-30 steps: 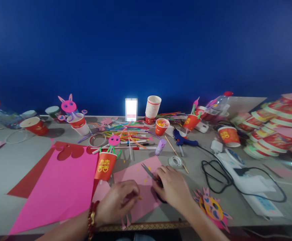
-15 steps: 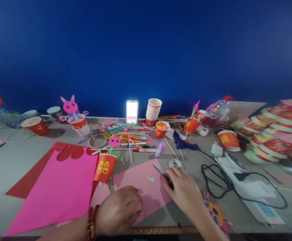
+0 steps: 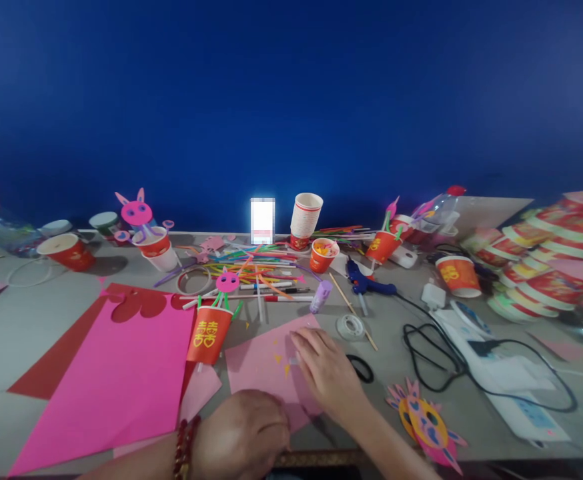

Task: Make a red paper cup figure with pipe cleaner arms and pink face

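Note:
My right hand (image 3: 329,377) lies over a light pink sheet of paper (image 3: 254,353), its fingers stretched forward and down onto it. By the fingers are a small whitish piece (image 3: 294,361) and several yellow scraps (image 3: 278,358). A black scissor handle (image 3: 361,368) sticks out to the right of this hand; the rest is hidden. My left hand (image 3: 244,430), with a red bead bracelet (image 3: 184,443) at the wrist, is closed at the sheet's near edge. Its fingertips are out of sight, so what they hold, if anything, cannot be made out.
To the left lie a bright pink sheet (image 3: 121,373) and a red paper cup (image 3: 211,337) with a pink face. Beyond are pens and pipe cleaners (image 3: 261,270), a purple glue stick (image 3: 320,297), tape (image 3: 351,327) and a blue glue gun (image 3: 366,281). A black cable (image 3: 421,383) loops at right.
My right hand has let go of the scissors and moved left onto the pink sheet. The scissors now lie by its wrist. My left hand has shifted only slightly.

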Demonstrator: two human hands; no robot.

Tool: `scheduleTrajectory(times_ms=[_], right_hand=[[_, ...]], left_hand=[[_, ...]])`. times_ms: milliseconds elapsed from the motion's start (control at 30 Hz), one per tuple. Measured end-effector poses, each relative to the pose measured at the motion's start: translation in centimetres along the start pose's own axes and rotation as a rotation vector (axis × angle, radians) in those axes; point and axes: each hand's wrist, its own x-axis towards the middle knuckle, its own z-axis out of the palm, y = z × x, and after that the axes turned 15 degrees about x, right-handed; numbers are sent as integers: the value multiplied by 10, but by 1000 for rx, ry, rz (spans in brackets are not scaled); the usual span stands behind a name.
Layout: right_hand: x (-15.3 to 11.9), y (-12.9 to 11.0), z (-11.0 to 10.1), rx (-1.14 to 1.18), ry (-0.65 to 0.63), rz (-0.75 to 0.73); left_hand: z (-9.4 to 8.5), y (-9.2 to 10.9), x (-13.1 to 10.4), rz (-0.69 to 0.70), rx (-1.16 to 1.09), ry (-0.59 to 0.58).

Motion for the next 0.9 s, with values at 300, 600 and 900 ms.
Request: scheduleTrajectory(times_ms=[300,600,900], right_hand=[[8,-14,0,126,-175,-42],[10,-10,-12,162,-228,-84],[-1,5,-21,100,-142,83]], left_hand=[[4,-1,0,-11,0,41],[5,-3,-2,-12,-41,11],[9,-5,-4,-20,-89,-4]])
